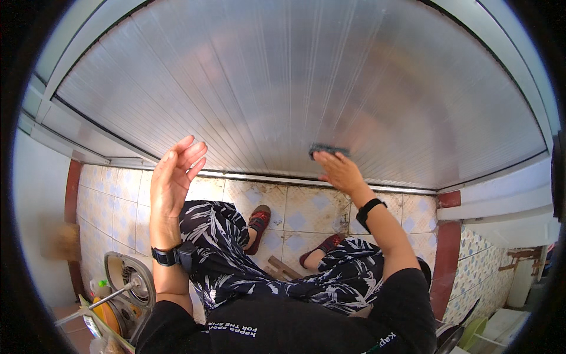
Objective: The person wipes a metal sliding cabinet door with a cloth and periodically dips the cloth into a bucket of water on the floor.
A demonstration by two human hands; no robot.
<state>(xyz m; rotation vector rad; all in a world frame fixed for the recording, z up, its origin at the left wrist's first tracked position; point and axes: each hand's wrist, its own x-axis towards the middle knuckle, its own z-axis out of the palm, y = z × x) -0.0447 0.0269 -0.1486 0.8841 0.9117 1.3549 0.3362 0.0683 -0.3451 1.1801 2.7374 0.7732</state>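
Observation:
My right hand [340, 173] presses a dark grey-green scouring pad or cloth [329, 151] against the lower part of a ribbed, translucent door panel [283, 101]. My left hand [174, 177] is raised near the panel's lower left edge, palm turned up and inward, fingers apart, with nothing in it. The panel sits in a pale metal frame [247, 177] with a dark seal along its edge. Both wrists wear black bands.
Stained patterned floor tiles [309, 212] lie below the panel, under my red shoes. A wooden stool [283, 269] is beneath me. At lower left stand a fan-like appliance [132, 281] and a rack with items; at lower right, a green basin [473, 334] and pans.

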